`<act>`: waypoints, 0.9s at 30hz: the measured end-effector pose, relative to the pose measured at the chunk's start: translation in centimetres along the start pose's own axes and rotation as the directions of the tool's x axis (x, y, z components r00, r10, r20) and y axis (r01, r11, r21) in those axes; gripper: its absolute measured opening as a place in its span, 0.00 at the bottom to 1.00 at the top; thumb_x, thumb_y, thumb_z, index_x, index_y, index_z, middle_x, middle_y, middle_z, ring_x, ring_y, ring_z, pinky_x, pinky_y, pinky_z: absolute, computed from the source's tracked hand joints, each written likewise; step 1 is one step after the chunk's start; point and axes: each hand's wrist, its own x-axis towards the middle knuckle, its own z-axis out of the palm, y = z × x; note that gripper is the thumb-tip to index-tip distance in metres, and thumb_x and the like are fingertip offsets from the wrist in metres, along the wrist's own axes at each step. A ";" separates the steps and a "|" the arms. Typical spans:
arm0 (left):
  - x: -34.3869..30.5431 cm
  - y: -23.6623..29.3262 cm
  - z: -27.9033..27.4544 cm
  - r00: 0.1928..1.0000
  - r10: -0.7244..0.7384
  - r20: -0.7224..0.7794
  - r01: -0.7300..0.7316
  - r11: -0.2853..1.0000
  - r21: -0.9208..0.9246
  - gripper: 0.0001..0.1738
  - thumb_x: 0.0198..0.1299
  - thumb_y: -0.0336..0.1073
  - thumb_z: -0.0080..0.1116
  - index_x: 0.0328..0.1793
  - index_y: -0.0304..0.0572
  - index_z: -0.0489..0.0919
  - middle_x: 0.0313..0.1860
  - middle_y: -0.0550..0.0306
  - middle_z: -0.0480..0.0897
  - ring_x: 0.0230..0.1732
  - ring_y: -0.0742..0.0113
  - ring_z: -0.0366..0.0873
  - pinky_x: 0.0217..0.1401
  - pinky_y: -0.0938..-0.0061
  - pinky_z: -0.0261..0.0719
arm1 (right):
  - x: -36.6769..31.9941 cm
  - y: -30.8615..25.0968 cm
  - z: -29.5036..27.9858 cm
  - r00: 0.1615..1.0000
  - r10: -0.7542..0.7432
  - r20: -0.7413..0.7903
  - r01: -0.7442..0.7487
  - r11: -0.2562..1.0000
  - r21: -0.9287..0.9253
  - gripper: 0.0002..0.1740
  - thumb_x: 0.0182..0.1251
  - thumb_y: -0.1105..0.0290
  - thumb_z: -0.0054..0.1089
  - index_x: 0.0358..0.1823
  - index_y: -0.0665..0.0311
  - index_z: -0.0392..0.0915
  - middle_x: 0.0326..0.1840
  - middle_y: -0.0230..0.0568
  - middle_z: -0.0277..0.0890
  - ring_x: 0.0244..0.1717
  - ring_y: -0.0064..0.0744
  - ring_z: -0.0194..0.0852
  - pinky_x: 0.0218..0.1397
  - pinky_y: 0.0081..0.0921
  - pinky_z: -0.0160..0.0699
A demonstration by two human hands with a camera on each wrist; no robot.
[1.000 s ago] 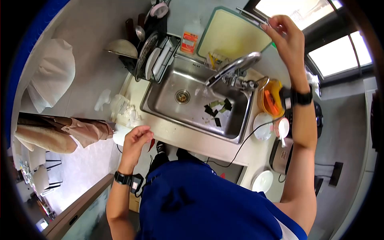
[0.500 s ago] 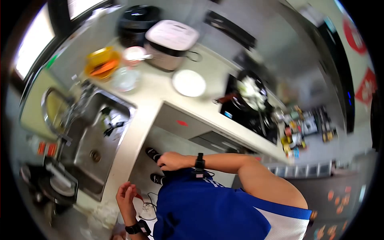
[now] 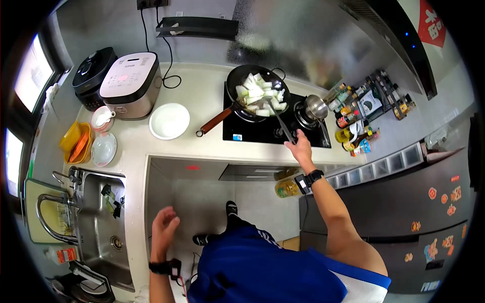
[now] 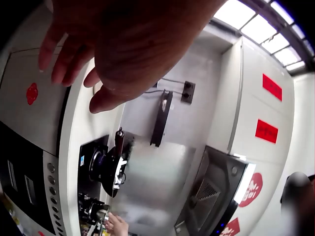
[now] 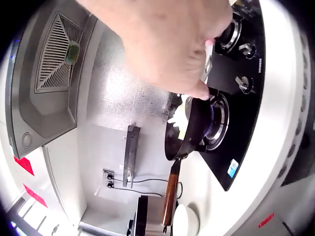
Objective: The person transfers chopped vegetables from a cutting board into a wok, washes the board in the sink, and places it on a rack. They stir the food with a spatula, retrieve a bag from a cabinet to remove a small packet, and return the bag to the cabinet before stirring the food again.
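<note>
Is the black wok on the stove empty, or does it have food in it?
Not empty: the black round wok holds pale chopped vegetable pieces.

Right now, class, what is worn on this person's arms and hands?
No gloves on the left hand or right hand. Each wrist carries a black strap with a small black device. The shirt is blue, short-sleeved, with a white side panel.
</note>
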 end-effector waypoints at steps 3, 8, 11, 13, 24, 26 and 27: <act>6.3 2.0 3.9 0.988 0.147 -0.052 -0.135 0.972 0.191 0.34 0.64 0.32 0.69 0.75 0.32 0.70 0.64 0.46 0.78 0.63 0.60 0.77 0.62 0.68 0.79 | 5.1 1.4 2.4 0.965 0.065 0.253 -0.130 0.960 0.248 0.48 0.51 0.65 0.80 0.74 0.70 0.68 0.46 0.55 0.87 0.50 0.55 0.86 0.57 0.42 0.83; 15.7 6.5 9.9 0.913 0.406 -0.046 -0.335 0.808 0.485 0.40 0.59 0.31 0.70 0.76 0.27 0.66 0.71 0.33 0.74 0.72 0.43 0.73 0.73 0.58 0.72 | 9.2 -2.6 -3.3 0.914 -0.313 0.259 0.366 0.910 -0.195 0.25 0.65 0.75 0.55 0.65 0.63 0.75 0.42 0.62 0.84 0.45 0.64 0.84 0.48 0.57 0.83; 20.0 7.9 12.3 0.882 0.470 -0.033 -0.377 0.748 0.547 0.41 0.58 0.32 0.70 0.77 0.27 0.65 0.71 0.32 0.73 0.72 0.38 0.71 0.75 0.56 0.70 | 13.7 -2.9 -8.7 0.824 -0.389 0.411 0.499 0.843 -0.202 0.23 0.66 0.74 0.57 0.63 0.56 0.79 0.43 0.59 0.84 0.48 0.62 0.83 0.51 0.55 0.82; 22.1 9.1 13.5 0.894 0.449 0.000 -0.371 0.739 0.563 0.42 0.58 0.33 0.70 0.77 0.27 0.65 0.72 0.31 0.72 0.73 0.36 0.70 0.75 0.55 0.70 | 15.1 -4.9 -12.9 0.765 -0.520 0.381 0.624 0.746 -0.234 0.19 0.63 0.78 0.52 0.54 0.59 0.84 0.37 0.60 0.85 0.40 0.62 0.85 0.46 0.55 0.84; 27.9 10.4 18.1 0.963 0.214 0.163 -0.247 0.469 0.848 0.18 0.58 0.41 0.70 0.48 0.37 0.81 0.41 0.37 0.87 0.46 0.36 0.85 0.50 0.49 0.84 | 21.5 -10.9 -19.7 0.855 -0.286 0.433 0.516 0.557 -0.650 0.13 0.63 0.74 0.53 0.40 0.67 0.88 0.44 0.55 0.88 0.47 0.55 0.89 0.43 0.48 0.86; 28.0 9.9 18.2 0.961 0.205 0.186 -0.265 0.482 0.835 0.17 0.57 0.39 0.69 0.47 0.36 0.81 0.41 0.36 0.87 0.46 0.36 0.85 0.50 0.49 0.84 | 23.6 -10.7 -18.5 0.866 -0.222 0.448 0.485 0.586 -0.649 0.15 0.61 0.75 0.56 0.46 0.66 0.87 0.46 0.57 0.87 0.49 0.56 0.88 0.47 0.48 0.86; 28.3 9.6 18.0 0.957 0.208 0.203 -0.282 0.493 0.823 0.16 0.57 0.38 0.68 0.47 0.35 0.81 0.41 0.36 0.87 0.46 0.36 0.85 0.50 0.49 0.84 | 23.8 -11.4 -18.4 0.868 -0.193 0.458 0.474 0.599 -0.646 0.16 0.60 0.76 0.57 0.49 0.66 0.87 0.47 0.59 0.86 0.50 0.57 0.87 0.49 0.48 0.85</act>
